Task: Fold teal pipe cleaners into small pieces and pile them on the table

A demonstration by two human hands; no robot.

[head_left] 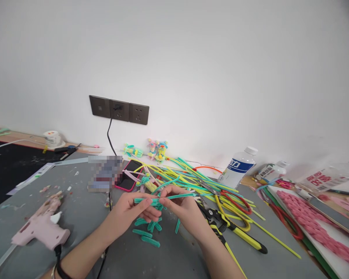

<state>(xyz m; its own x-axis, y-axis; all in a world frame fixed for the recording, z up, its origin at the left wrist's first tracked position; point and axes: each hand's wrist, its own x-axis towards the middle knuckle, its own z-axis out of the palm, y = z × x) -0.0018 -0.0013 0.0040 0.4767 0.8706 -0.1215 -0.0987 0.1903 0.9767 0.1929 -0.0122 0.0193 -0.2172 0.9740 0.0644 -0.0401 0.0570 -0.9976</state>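
Note:
Both hands meet over the grey mat, pinching teal pipe cleaners (147, 201) between thumbs and fingers. My left hand (136, 207) is closed on a short, folded teal length. A longer teal strand runs out to the right through the closed fingers of my right hand (178, 201). Exactly how the strands join is hidden by the fingertips. Just below the hands lie several short cut teal pieces (150, 241). Behind them rests a small yellow and teal pipe cleaner figure (148, 184).
A pink glue gun (42, 228) lies at left. Yellow-handled pliers (247, 238), red-handled scissors (238, 201) and many loose yellow and green pipe cleaners (189, 176) spread at right. A plastic bottle (240, 166) stands by the wall. Behind are a phone (128, 178) and finished figures (161, 151).

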